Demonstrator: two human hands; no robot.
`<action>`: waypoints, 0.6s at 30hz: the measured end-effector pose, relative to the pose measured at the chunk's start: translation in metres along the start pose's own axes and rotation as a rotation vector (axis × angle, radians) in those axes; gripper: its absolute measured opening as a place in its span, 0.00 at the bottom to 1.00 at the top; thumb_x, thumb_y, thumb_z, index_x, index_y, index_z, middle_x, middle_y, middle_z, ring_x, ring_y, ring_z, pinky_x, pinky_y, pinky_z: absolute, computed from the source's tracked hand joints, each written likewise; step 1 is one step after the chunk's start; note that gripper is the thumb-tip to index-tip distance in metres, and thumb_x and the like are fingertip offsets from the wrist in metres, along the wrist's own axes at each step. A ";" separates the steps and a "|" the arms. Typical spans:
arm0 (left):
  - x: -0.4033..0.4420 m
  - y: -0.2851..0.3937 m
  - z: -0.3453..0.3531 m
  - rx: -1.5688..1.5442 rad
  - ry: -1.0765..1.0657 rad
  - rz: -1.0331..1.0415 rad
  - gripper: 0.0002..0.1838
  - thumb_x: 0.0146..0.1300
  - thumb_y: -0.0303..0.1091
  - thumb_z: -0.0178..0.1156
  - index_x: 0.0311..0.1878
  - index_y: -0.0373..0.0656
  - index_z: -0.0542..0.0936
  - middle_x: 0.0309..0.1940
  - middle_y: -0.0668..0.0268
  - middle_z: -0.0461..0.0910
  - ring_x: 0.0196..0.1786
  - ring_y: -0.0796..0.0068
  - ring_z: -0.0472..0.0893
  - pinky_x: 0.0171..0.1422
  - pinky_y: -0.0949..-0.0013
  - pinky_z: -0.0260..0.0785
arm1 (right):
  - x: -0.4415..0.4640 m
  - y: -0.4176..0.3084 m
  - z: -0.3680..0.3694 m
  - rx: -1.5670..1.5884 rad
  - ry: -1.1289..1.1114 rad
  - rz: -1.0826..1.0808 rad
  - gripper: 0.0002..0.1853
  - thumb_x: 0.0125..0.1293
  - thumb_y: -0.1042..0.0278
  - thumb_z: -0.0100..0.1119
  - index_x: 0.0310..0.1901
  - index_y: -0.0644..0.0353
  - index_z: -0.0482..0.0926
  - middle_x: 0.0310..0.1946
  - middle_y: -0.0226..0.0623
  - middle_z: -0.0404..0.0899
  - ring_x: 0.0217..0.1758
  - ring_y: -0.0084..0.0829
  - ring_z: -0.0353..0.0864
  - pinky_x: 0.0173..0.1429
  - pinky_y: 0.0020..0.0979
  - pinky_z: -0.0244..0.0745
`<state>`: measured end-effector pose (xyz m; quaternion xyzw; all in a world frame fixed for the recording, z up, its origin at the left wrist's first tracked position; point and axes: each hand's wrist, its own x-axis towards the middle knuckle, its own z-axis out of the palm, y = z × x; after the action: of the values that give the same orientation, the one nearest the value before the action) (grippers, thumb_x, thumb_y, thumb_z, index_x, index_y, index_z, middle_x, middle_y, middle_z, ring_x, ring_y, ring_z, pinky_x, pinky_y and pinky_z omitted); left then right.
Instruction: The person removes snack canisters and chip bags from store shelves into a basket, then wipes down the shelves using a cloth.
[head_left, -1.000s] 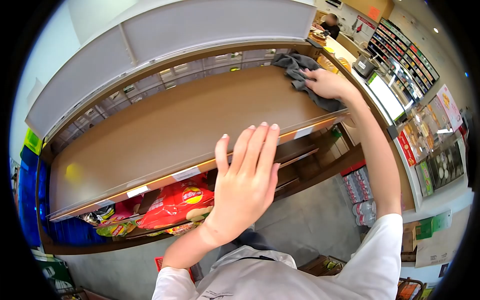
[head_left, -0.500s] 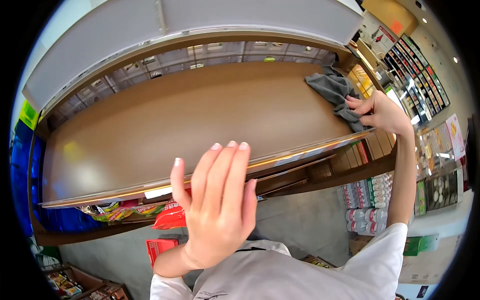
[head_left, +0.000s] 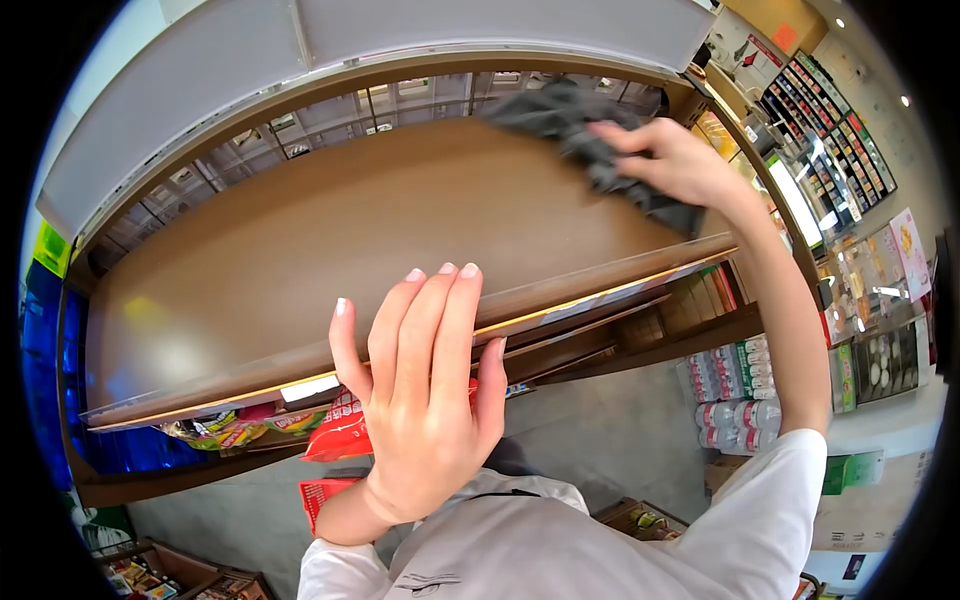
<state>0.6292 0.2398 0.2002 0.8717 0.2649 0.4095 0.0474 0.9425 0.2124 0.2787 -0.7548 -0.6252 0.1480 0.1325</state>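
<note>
A dark grey cloth [head_left: 590, 135] is gripped by my right hand [head_left: 675, 165] over the right end of the brown shelf [head_left: 330, 240]. The cloth is crumpled and smeared by motion, trailing toward the back edge. My left hand [head_left: 425, 400] is in front of the shelf's front edge, palm down with its fingers stretched out and the thumb apart. Nothing is in it. Whether its fingertips touch the shelf I cannot tell.
Below the shelf lie a red packet [head_left: 340, 430] and several colourful snack bags [head_left: 230, 428]. A red basket [head_left: 322, 495] is on the floor at left. Packs of bottles [head_left: 735, 420] stand at right. A wire-grid back panel [head_left: 300, 145] closes the shelf's rear.
My right hand has moved left and toward the back, sweeping the grey cloth with it across the shelf. My left hand has shifted slightly left and stays open.
</note>
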 end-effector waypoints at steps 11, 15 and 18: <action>-0.001 0.000 0.003 -0.010 0.031 -0.003 0.26 0.54 0.31 0.65 0.58 0.40 0.78 0.55 0.64 0.77 0.60 0.64 0.74 0.75 0.43 0.46 | -0.019 -0.001 0.006 -0.157 0.101 -0.022 0.29 0.63 0.53 0.65 0.61 0.63 0.76 0.63 0.54 0.73 0.70 0.44 0.70 0.72 0.34 0.64; -0.002 0.000 0.004 -0.012 0.045 0.002 0.26 0.54 0.31 0.65 0.59 0.39 0.78 0.55 0.63 0.76 0.60 0.64 0.74 0.74 0.42 0.47 | 0.003 -0.071 0.029 -0.228 -0.215 -0.031 0.47 0.70 0.42 0.54 0.75 0.68 0.46 0.78 0.55 0.42 0.82 0.45 0.36 0.81 0.38 0.38; -0.002 0.000 0.004 -0.012 0.043 0.008 0.26 0.54 0.31 0.65 0.59 0.39 0.77 0.55 0.62 0.76 0.61 0.63 0.74 0.74 0.42 0.47 | 0.025 -0.102 0.039 -0.338 -0.300 0.038 0.49 0.72 0.32 0.39 0.76 0.70 0.39 0.78 0.57 0.35 0.82 0.47 0.30 0.82 0.40 0.34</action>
<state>0.6312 0.2392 0.1962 0.8636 0.2599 0.4297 0.0452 0.8398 0.2558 0.2807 -0.7474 -0.6396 0.1541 -0.0931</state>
